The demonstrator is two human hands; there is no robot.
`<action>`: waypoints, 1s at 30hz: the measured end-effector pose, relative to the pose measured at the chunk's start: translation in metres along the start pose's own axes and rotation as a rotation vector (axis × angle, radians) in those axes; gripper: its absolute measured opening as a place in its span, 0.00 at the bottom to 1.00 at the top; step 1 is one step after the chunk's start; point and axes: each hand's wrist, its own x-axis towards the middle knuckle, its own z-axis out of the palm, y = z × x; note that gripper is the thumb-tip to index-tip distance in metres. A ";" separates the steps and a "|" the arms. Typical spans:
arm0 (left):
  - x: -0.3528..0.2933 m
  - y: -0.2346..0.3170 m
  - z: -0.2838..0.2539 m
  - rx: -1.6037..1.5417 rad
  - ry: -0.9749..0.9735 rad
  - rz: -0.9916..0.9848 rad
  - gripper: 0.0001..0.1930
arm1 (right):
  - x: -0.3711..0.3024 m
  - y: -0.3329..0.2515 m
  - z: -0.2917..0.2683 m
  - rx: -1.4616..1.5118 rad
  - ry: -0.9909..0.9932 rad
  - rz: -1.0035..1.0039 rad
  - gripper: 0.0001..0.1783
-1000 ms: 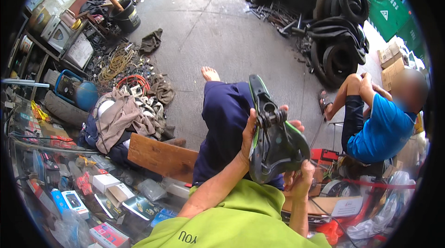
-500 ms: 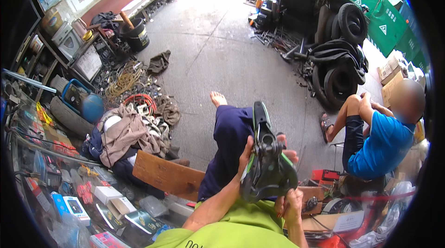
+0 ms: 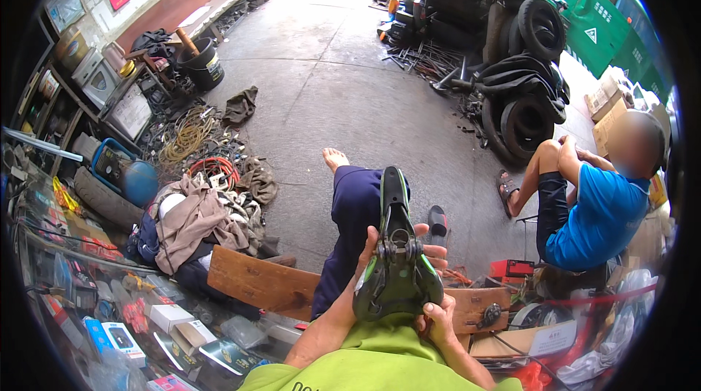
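Saddle [image 3: 398, 296] shifted left since the earlier frame, standing straighter, right hand drawn in along with it; dark shoe [image 3: 437, 221] now shows just right of it.

Saddle held in front of the body, above the lap, not set down on anything visible. Underside up, clamp [image 3: 400, 241] exposed, narrow nose pointing away from the wearer, broad rear end nearest the shirt.

Left hand [image 3: 365, 259]: wraps the left side near the clamp, fingertips showing past the right edge. Right hand [image 3: 440, 322]: fingers closed on the rear right corner, thumb on the near face.

Step in hand, by my reading: steadying and turning the saddle, underside on view. Moving the right grip would call for the left to bear the weight alone.

Nearby: wooden tabletop [image 3: 259, 285] runs out both sides of the wearer; black knob [image 3: 493, 314] near its right end. Bare foot [image 3: 336, 159] beyond, over the floor [image 3: 299, 99]. Whether the shoe is worn, cannot tell.

Farther out: seated person in blue [image 3: 595, 223] at right, tyres [image 3: 512, 132] stacked along the floor's right side, cloth heap [image 3: 201, 216] and bucket [image 3: 201, 70] along its left.
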 end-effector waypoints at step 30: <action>0.022 -0.007 0.001 0.135 0.124 -0.020 0.46 | 0.002 -0.020 -0.004 -0.081 0.191 -0.029 0.22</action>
